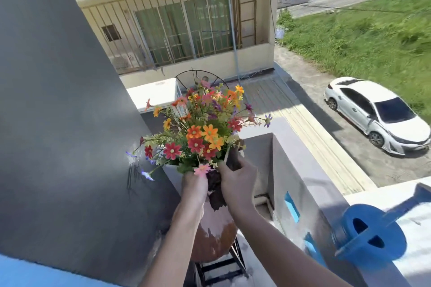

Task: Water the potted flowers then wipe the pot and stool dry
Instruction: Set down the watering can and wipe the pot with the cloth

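While gripping cloth point(234, 158), right hand point(239, 182), curled

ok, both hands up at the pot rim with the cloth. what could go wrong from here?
1. The pot stands on a narrow stool; pressing the cloth near the rim could tip it.
2. The watering can sits on the ledge by the right forearm; an elbow could knock it.

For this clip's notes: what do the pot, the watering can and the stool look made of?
Pot: looks like glazed ceramic, brown with glossy highlights. Watering can: likely plastic, uniform matte blue, moulded shape. Stool: apparently dark metal, with thin slats; mostly hidden, so uncertain.
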`<state>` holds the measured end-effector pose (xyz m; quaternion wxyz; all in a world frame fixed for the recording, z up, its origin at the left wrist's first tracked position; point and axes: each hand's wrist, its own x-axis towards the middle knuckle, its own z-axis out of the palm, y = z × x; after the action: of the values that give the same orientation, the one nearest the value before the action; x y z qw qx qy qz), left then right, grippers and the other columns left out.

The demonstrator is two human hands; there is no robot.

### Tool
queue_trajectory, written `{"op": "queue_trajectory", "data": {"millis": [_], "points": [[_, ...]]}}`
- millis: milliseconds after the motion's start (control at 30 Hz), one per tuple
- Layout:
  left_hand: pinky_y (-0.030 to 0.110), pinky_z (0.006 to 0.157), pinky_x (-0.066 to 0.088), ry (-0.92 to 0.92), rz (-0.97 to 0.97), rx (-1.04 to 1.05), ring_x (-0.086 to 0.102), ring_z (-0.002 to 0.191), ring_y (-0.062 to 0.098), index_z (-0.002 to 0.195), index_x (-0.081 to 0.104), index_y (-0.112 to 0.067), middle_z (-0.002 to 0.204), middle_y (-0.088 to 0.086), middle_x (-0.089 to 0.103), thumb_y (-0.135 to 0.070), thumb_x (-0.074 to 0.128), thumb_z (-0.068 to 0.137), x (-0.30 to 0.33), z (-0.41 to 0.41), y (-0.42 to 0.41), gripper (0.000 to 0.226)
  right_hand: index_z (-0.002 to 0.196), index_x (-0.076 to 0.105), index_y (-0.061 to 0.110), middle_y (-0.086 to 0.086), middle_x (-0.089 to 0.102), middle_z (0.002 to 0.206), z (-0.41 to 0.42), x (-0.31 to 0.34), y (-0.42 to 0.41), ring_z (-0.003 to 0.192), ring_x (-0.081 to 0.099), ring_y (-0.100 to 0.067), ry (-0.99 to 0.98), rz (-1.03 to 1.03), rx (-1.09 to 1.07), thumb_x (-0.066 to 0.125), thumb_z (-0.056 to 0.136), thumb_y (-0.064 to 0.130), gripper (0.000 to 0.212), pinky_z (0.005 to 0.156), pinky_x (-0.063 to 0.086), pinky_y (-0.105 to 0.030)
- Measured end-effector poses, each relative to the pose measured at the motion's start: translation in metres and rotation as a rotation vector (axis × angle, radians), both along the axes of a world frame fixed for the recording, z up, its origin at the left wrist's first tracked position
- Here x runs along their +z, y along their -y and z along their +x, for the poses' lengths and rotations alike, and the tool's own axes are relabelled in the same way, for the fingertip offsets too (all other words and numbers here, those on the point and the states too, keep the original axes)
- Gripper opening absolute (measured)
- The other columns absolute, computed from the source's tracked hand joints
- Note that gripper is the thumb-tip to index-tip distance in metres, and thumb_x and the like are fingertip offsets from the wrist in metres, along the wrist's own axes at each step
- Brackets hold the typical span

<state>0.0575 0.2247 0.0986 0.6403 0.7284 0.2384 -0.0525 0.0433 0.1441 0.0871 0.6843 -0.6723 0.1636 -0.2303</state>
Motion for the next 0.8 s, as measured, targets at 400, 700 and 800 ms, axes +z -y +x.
{"op": "queue_trajectory", "data": {"millis": [400,700,800], "points": [[0.017,0.031,0.024,-0.013,-0.304,-0.146,0.032,0.029,0.005,0.085,0.053,-0.005,0.043,-0.002,0.049,-0.017,0.034,0.103,0.01,0.0,-0.019,0.028,0.089,0.065,0.018,0.002,0.053,0.08,0.014,0.001,0.019,0.079,0.052,-0.011,0.146,-0.28,0.163,0.051,0.103,0.024,0.021,0.069,0.037,-0.021],[0.016,0.034,0.027,0.043,-0.464,-0.125,0.04,0.036,0.006,0.08,0.059,-0.001,0.054,0.009,0.061,-0.017,0.034,0.104,0.01,-0.008,-0.028,0.038,0.098,0.065,0.009,-0.01,0.058,0.088,0.054,-0.028,0.052,0.081,0.057,-0.026,-0.005,-0.317,0.058,0.054,0.095,0.027,0.022,0.07,0.039,-0.032],[0.015,0.032,0.029,0.059,-0.456,-0.097,0.041,0.034,0.005,0.082,0.056,0.0,0.052,0.01,0.06,-0.019,0.034,0.104,0.011,-0.002,-0.03,0.037,0.111,0.069,0.008,-0.002,0.056,0.093,0.037,-0.032,0.034,0.08,0.061,-0.024,0.051,-0.325,0.145,0.058,0.094,0.016,0.022,0.069,0.046,-0.032]]}}
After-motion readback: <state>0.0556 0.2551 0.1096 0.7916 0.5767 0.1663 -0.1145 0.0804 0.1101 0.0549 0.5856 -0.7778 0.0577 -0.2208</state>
